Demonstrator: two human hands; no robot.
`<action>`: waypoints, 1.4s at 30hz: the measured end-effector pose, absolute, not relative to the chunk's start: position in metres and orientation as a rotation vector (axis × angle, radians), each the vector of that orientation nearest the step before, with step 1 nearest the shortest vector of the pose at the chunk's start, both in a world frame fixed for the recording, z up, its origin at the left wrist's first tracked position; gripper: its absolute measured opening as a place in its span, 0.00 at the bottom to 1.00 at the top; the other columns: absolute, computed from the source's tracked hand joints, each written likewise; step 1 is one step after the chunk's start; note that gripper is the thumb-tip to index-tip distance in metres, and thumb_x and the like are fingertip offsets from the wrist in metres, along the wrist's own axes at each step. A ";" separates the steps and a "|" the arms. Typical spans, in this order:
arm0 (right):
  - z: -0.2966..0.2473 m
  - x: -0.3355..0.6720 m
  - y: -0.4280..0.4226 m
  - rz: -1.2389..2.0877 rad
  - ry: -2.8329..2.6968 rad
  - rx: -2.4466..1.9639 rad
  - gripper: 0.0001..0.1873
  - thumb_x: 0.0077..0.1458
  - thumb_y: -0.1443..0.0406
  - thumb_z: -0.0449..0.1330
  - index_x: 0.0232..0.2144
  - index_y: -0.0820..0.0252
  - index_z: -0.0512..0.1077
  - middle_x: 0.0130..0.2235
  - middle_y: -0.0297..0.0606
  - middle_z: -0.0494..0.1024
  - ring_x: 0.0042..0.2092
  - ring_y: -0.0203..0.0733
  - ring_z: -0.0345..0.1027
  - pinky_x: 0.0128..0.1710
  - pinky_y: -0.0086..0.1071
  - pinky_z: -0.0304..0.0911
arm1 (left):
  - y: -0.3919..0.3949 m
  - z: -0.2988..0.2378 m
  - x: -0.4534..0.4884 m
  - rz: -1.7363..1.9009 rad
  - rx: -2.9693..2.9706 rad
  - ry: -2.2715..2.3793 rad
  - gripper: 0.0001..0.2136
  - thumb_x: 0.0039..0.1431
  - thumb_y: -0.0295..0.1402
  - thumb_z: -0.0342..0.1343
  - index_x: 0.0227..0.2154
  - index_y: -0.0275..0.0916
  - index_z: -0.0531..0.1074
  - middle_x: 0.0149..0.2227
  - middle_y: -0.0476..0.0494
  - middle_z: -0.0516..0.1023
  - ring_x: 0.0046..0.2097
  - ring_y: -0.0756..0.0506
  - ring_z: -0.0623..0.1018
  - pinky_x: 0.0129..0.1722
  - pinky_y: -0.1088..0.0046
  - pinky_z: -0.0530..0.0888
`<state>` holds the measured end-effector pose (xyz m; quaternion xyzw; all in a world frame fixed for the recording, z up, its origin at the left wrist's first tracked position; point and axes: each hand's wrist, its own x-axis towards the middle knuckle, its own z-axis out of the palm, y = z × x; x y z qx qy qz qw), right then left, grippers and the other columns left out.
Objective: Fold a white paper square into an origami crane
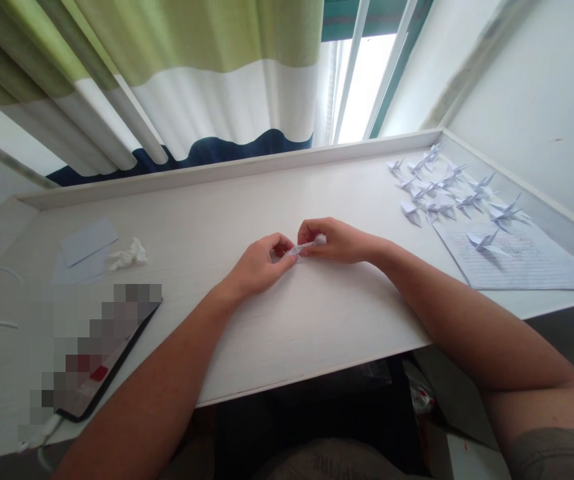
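Note:
Between my two hands, just above the middle of the white desk, is a small piece of folded white paper. My left hand pinches its left end between thumb and fingers. At the other end, the fingers of my right hand are closed on the same folded paper. Part of it is hidden behind my fingertips, so its full shape does not show. Several white paper cranes stand in a group at the back right corner.
One paper crane sits on lined, written sheets at the right. On the left lie blank paper pieces, a crumpled tissue and a partly blurred tablet with a white cable. A raised rim borders the desk before the curtain.

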<state>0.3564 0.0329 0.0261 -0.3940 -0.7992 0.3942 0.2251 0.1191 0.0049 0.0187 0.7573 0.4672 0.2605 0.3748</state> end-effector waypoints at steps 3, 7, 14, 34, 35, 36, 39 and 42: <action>0.026 0.354 0.033 1.230 -2.022 -0.948 0.13 0.55 0.57 0.71 0.35 0.57 0.75 0.38 0.39 0.82 0.40 0.43 0.74 0.42 0.38 0.68 | 0.004 0.020 0.121 0.800 1.683 1.095 0.15 0.62 0.44 0.66 0.44 0.39 0.77 0.34 0.46 0.82 0.35 0.45 0.79 0.39 0.66 0.75; 0.025 0.344 0.029 1.318 -1.723 -0.873 0.19 0.54 0.55 0.74 0.43 0.58 0.76 0.40 0.39 0.83 0.38 0.41 0.76 0.39 0.37 0.70 | 0.003 0.019 0.127 0.959 1.423 0.982 0.22 0.54 0.47 0.74 0.45 0.38 0.78 0.32 0.46 0.83 0.34 0.45 0.81 0.38 0.67 0.76; 0.031 0.327 0.015 1.342 -1.602 -0.886 0.21 0.60 0.49 0.70 0.29 0.59 0.74 0.30 0.39 0.84 0.35 0.41 0.78 0.35 0.35 0.69 | -0.001 0.022 0.137 1.134 1.296 0.990 0.20 0.53 0.48 0.75 0.37 0.37 0.78 0.31 0.45 0.85 0.32 0.46 0.82 0.35 0.68 0.76; 0.025 0.331 0.019 1.343 -1.565 -0.832 0.25 0.60 0.44 0.68 0.27 0.60 0.75 0.27 0.35 0.79 0.30 0.36 0.71 0.31 0.33 0.67 | -0.006 0.027 0.133 0.850 1.257 0.922 0.16 0.56 0.46 0.73 0.33 0.37 0.81 0.37 0.38 0.88 0.40 0.40 0.87 0.41 0.63 0.81; 0.025 0.331 0.019 1.349 -1.567 -0.829 0.25 0.60 0.44 0.68 0.28 0.60 0.76 0.27 0.35 0.79 0.30 0.36 0.71 0.31 0.32 0.67 | -0.006 0.026 0.133 0.842 1.259 0.920 0.16 0.56 0.46 0.73 0.34 0.37 0.81 0.38 0.38 0.88 0.41 0.39 0.87 0.41 0.63 0.81; 0.026 0.331 0.019 1.349 -1.572 -0.827 0.25 0.61 0.45 0.68 0.28 0.60 0.77 0.28 0.35 0.79 0.30 0.36 0.71 0.31 0.32 0.68 | -0.006 0.026 0.132 0.833 1.260 0.920 0.17 0.56 0.47 0.73 0.35 0.37 0.82 0.38 0.38 0.88 0.41 0.39 0.87 0.42 0.63 0.81; 0.027 0.333 0.018 1.354 -1.602 -0.814 0.24 0.62 0.45 0.67 0.30 0.60 0.79 0.29 0.35 0.80 0.31 0.37 0.72 0.32 0.32 0.69 | -0.005 0.026 0.130 0.822 1.252 0.922 0.17 0.54 0.47 0.74 0.36 0.37 0.83 0.39 0.37 0.88 0.42 0.39 0.88 0.42 0.63 0.81; 0.029 0.335 0.018 1.371 -1.646 -0.773 0.23 0.64 0.46 0.66 0.34 0.60 0.81 0.31 0.36 0.83 0.32 0.37 0.74 0.35 0.33 0.71 | -0.004 0.026 0.129 0.821 1.231 0.927 0.17 0.53 0.46 0.75 0.36 0.37 0.83 0.38 0.38 0.88 0.41 0.40 0.88 0.41 0.65 0.80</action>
